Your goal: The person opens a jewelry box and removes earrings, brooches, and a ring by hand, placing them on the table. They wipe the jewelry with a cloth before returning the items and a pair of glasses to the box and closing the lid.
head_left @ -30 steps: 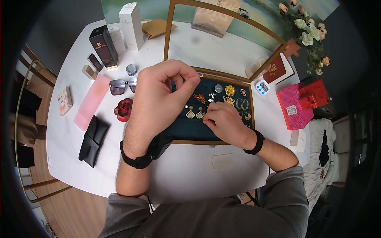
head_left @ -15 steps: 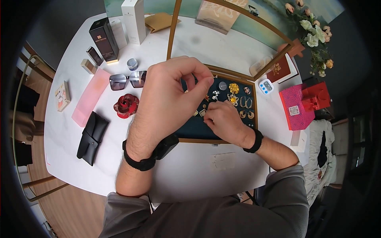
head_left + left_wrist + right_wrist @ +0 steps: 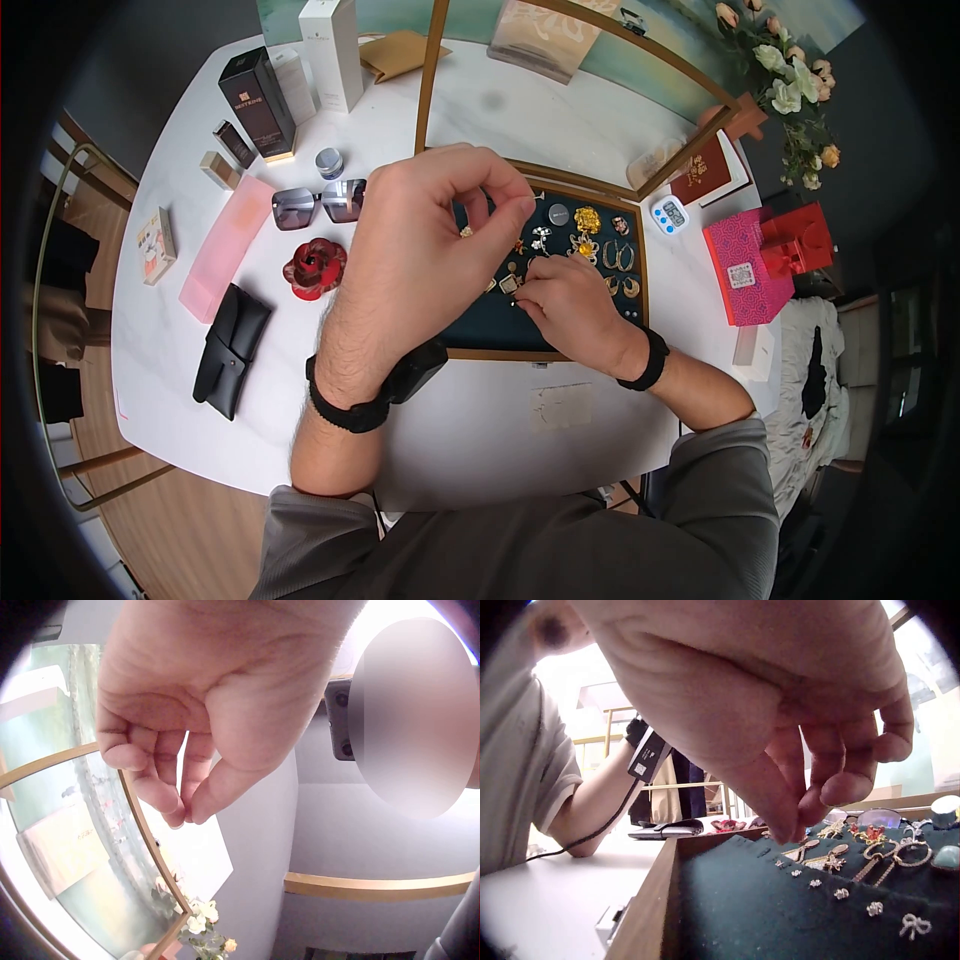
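My left hand [image 3: 430,240] is raised over the left of the jewellery case [image 3: 500,355], thumb and fingertips pinched together. A tiny pale pin-like piece [image 3: 540,195] shows at those fingertips; its kind I cannot tell. Lower down, my right hand [image 3: 575,310] pinches a small stud earring [image 3: 514,303] close over the dark green cloth [image 3: 735,900]. Right of its fingertips in the right wrist view, small stud earrings [image 3: 842,893] run in a row along the cloth. Gold flower brooches [image 3: 587,220], hoop earrings [image 3: 618,256] and a square drop earring [image 3: 509,284] lie in the case.
The case's glass lid [image 3: 570,110] stands raised behind. Sunglasses [image 3: 320,205], a red flower ornament [image 3: 315,268], a black glasses pouch [image 3: 232,350] and cosmetic boxes [image 3: 258,105] are to the left. A timer [image 3: 669,215] and a pink-red box [image 3: 750,265] stand right.
My left hand has shifted a little to the right with the tiny piece at its fingertips. My right hand stays at nearly the same spot over the case.
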Tool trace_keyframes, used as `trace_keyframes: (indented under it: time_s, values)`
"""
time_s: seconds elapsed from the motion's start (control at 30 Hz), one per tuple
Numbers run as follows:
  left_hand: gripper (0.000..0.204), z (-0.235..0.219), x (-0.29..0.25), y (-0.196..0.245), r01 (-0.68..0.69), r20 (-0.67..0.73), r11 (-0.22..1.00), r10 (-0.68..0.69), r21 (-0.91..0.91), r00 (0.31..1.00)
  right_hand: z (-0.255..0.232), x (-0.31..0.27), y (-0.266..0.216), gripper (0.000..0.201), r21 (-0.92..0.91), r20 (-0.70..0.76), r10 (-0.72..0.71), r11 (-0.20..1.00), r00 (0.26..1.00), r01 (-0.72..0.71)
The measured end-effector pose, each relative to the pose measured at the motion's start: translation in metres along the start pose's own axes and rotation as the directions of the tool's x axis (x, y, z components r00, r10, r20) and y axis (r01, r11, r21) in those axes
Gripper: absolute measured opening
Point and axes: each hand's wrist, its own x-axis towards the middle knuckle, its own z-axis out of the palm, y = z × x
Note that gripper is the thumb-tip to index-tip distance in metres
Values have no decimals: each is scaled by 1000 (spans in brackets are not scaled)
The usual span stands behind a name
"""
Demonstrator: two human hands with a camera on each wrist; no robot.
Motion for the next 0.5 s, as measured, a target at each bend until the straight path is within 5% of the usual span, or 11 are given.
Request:
trace_keyframes:
  time_s: [0.5]
  values:
    - [5, 2, 0, 0, -2, 13, 1000, 2, -12, 1000, 7, 3, -1, 6, -47, 60, -19, 999, 998, 22]
